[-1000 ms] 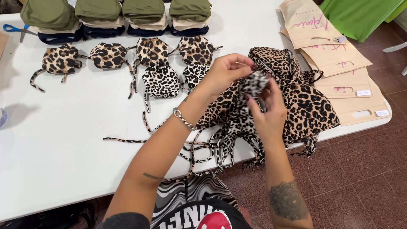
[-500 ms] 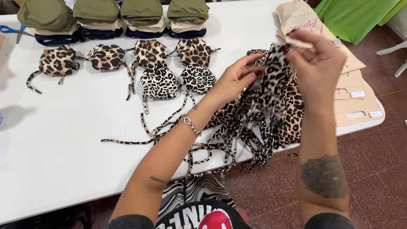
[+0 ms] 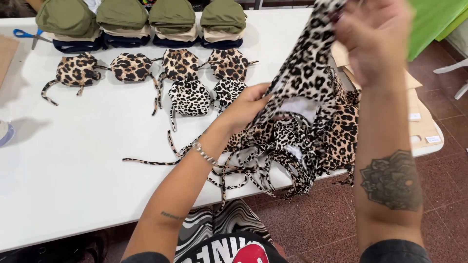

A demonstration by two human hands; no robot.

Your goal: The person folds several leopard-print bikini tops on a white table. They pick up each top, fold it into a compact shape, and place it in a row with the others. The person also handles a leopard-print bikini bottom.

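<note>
My right hand (image 3: 375,34) is raised high at the upper right, pinching the top of a black-and-white leopard-print fabric piece (image 3: 304,73) that hangs stretched down from it. Lower down, my left hand (image 3: 246,104) grips the bottom of that same piece, just above a tangled pile of leopard-print pieces with thin straps (image 3: 292,146) at the table's front edge. Several straps dangle over the edge.
On the white table (image 3: 83,160) lie rows of folded leopard-print pieces (image 3: 131,67) and behind them stacks of olive, beige and navy pieces (image 3: 122,22). Blue-handled scissors (image 3: 24,34) lie far left. Brown paper envelopes (image 3: 419,117) sit at the right edge. Red tile floor lies below.
My right hand has lifted the leopard-print piece up out of the pile, stretching it between both hands. My left hand stayed low near the pile.
</note>
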